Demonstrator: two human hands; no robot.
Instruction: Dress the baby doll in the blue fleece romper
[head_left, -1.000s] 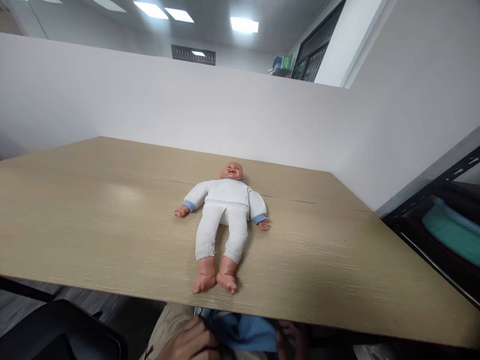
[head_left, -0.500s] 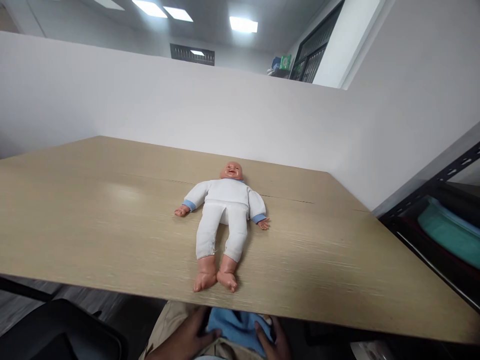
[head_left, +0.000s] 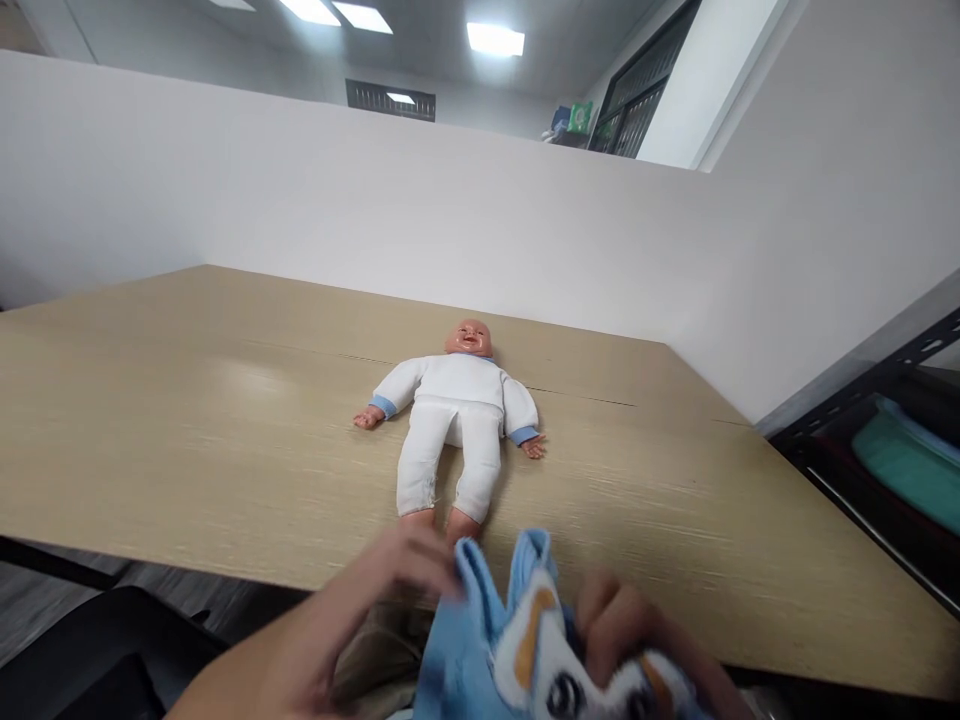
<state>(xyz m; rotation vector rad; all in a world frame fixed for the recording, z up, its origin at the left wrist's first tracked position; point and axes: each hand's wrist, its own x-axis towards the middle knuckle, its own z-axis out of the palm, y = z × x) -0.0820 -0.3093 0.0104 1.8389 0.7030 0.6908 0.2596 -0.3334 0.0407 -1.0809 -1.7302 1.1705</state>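
Observation:
My left hand, smeared by motion, is closed at the left edge of a light-blue cloth piece. My right hand has its fingers curled onto the right side of the same cloth. Its front carries an animal face with dark eyes and white-and-orange patches, and two folded blue loops stick up at its top. Whether it is a garment I cannot tell. Just beyond my hands a baby doll lies face up on the table, dressed in white with blue cuffs. The cloth and my left hand partly cover its feet.
The wooden table runs up to a white partition. A black chair stands at the lower left. On the right, a dark metal shelf holds a teal item.
Both hands have come up from my lap below the table edge, bringing the blue cloth to the table's front edge. Its animal face now shows. The doll has not moved.

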